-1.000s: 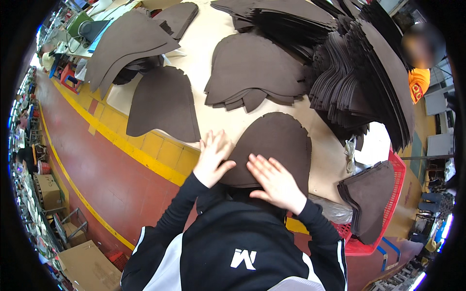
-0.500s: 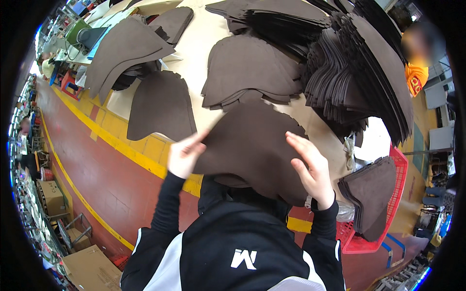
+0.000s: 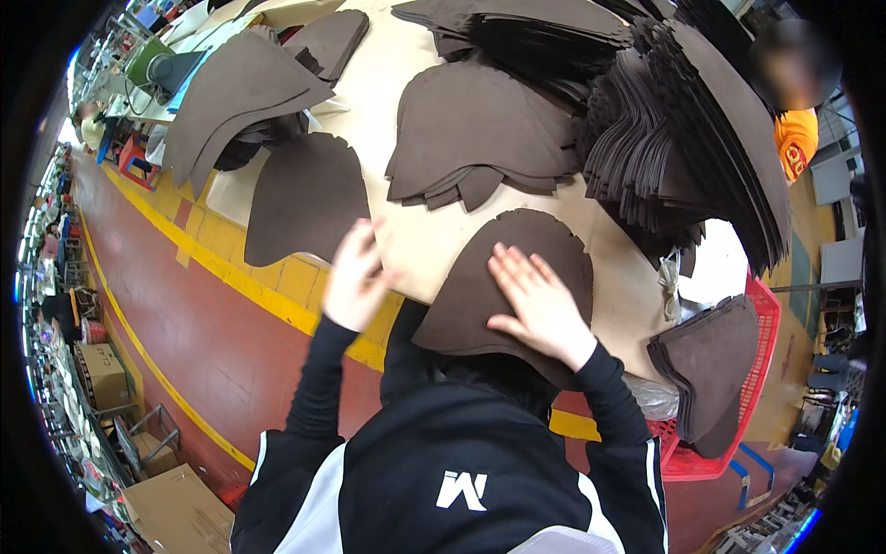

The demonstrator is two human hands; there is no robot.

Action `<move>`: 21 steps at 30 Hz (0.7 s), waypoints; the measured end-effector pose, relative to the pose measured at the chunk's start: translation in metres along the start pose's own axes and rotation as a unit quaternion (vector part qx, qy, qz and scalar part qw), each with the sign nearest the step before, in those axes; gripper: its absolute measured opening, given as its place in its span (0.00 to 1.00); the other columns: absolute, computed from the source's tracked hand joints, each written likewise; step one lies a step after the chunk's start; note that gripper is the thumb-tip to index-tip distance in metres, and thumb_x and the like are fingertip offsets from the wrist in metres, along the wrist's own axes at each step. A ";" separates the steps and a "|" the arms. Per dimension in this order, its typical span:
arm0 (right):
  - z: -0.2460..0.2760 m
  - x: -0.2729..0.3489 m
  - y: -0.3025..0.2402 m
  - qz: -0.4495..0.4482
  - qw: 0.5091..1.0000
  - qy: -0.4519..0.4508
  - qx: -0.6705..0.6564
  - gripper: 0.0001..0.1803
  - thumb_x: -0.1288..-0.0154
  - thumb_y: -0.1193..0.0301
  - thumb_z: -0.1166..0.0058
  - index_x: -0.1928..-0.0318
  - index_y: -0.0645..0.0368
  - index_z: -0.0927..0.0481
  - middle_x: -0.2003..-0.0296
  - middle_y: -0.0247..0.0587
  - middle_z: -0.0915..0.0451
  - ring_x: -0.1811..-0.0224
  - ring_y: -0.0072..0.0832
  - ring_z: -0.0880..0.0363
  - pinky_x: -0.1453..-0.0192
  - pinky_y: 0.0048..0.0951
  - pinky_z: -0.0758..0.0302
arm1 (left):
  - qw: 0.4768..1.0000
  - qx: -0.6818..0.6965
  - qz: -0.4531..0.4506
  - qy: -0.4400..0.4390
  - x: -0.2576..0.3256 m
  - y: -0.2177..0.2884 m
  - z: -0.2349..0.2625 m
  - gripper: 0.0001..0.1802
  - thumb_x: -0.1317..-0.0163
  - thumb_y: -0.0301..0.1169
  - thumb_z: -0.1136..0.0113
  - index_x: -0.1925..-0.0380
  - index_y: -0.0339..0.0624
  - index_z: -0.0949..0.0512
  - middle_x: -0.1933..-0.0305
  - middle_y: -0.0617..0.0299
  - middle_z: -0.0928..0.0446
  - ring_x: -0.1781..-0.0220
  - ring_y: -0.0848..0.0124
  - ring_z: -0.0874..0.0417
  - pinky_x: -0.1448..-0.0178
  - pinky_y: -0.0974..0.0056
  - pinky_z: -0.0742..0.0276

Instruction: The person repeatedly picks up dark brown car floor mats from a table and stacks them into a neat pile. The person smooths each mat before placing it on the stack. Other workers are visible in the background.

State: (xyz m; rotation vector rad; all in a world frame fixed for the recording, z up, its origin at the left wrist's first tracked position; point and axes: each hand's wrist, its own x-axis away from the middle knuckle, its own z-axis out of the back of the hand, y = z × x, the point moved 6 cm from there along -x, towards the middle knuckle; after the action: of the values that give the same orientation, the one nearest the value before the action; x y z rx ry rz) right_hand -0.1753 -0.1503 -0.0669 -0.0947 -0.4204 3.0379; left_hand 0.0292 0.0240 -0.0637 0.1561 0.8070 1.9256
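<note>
A dark brown, dome-shaped sheet (image 3: 471,286) with a curved lower edge lies at the table's near edge, partly overhanging it. My right hand (image 3: 543,303) rests flat on its right half, fingers stretched out. My left hand (image 3: 358,279) is raised to the left of this sheet, holding nothing, its fingers apart and a little blurred. Just beyond that hand, a single similar brown sheet (image 3: 309,198) lies at the table's left edge. Farther back in the middle, several overlapping sheets form a loose pile (image 3: 480,129).
Tall stacks of brown sheets (image 3: 683,138) fill the table's right side. More sheets (image 3: 240,97) lie at the far left. A red plastic basket (image 3: 761,332) with brown sheets stands at the right. A person in an orange top (image 3: 796,143) is beyond the stacks. Cardboard boxes (image 3: 175,512) sit lower left.
The near sheet has come down onto the table edge and lies flatter. My right hand has moved left onto it. My left hand has come off its left side.
</note>
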 end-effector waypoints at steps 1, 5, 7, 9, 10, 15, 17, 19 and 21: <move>-0.002 0.006 -0.011 0.017 0.999 -0.018 -0.019 0.47 0.35 0.41 0.47 0.26 0.59 0.38 0.24 0.46 0.41 0.22 0.37 0.42 0.20 0.43 0.47 | 1.000 0.022 -0.012 -0.006 0.004 0.011 -0.023 0.31 0.42 0.30 0.31 0.37 0.40 0.25 0.23 0.47 0.39 0.20 0.43 0.46 0.21 0.47 0.46; -0.007 0.037 -0.043 0.054 0.995 -0.065 -0.053 0.46 0.34 0.41 0.50 0.26 0.58 0.39 0.25 0.45 0.40 0.22 0.35 0.41 0.21 0.40 0.44 | 0.997 0.017 -0.039 -0.059 0.024 0.034 -0.077 0.36 0.40 0.34 0.30 0.32 0.39 0.31 0.20 0.45 0.48 0.17 0.37 0.61 0.19 0.42 0.56; -0.006 0.052 -0.052 0.049 0.994 -0.074 -0.070 0.44 0.32 0.42 0.51 0.26 0.58 0.39 0.25 0.42 0.39 0.23 0.33 0.41 0.21 0.38 0.43 | 0.997 0.060 -0.003 -0.055 0.021 0.053 -0.074 0.35 0.40 0.32 0.31 0.33 0.36 0.30 0.22 0.44 0.44 0.18 0.40 0.56 0.19 0.46 0.51; -0.001 0.063 -0.054 0.060 0.986 -0.102 -0.119 0.42 0.30 0.45 0.50 0.26 0.58 0.38 0.25 0.42 0.38 0.23 0.34 0.41 0.21 0.38 0.43 | 0.994 0.094 0.031 -0.048 0.020 0.065 -0.065 0.33 0.40 0.30 0.31 0.34 0.36 0.29 0.26 0.45 0.37 0.21 0.47 0.44 0.23 0.52 0.42; 0.002 0.068 -0.052 0.074 0.979 -0.117 -0.152 0.40 0.29 0.47 0.49 0.27 0.59 0.37 0.26 0.43 0.37 0.23 0.35 0.40 0.22 0.38 0.42 | 0.990 0.114 0.057 -0.057 0.021 0.069 -0.061 0.32 0.39 0.29 0.32 0.34 0.37 0.28 0.28 0.46 0.32 0.23 0.51 0.37 0.25 0.55 0.37; 0.059 0.071 -0.001 -0.015 0.898 0.042 -0.437 0.27 0.28 0.62 0.47 0.34 0.63 0.27 0.35 0.48 0.24 0.32 0.44 0.27 0.28 0.41 0.33 | 0.940 0.309 0.143 -0.013 0.020 0.041 -0.041 0.28 0.39 0.20 0.35 0.37 0.38 0.24 0.38 0.54 0.20 0.39 0.73 0.21 0.33 0.67 0.29; 0.076 0.064 0.016 -0.079 0.916 0.124 -0.374 0.25 0.31 0.68 0.44 0.35 0.61 0.25 0.37 0.46 0.23 0.33 0.44 0.27 0.28 0.40 0.33 | 0.957 0.259 0.124 0.037 0.007 0.008 -0.001 0.25 0.39 0.20 0.35 0.39 0.36 0.22 0.38 0.52 0.20 0.36 0.70 0.21 0.31 0.66 0.30; 0.084 0.050 0.021 -0.117 0.952 0.146 -0.243 0.27 0.31 0.66 0.43 0.34 0.59 0.26 0.36 0.47 0.24 0.32 0.44 0.28 0.27 0.41 0.34 | 0.971 0.189 0.112 0.092 -0.002 -0.019 0.057 0.25 0.37 0.21 0.36 0.39 0.34 0.23 0.37 0.52 0.21 0.34 0.68 0.22 0.29 0.65 0.32; 0.084 0.032 0.020 -0.092 0.970 0.137 -0.179 0.29 0.31 0.64 0.42 0.32 0.59 0.29 0.34 0.47 0.27 0.29 0.44 0.31 0.26 0.42 0.36 | 0.984 0.083 0.101 0.118 -0.005 -0.046 0.111 0.28 0.36 0.21 0.37 0.35 0.35 0.26 0.33 0.52 0.24 0.33 0.68 0.23 0.29 0.65 0.33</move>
State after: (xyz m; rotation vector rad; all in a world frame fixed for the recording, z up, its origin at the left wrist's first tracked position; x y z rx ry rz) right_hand -0.2144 -0.1897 0.0067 -0.4611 -0.8887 2.6798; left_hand 0.1143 0.0845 -0.0044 0.1161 1.1486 2.0922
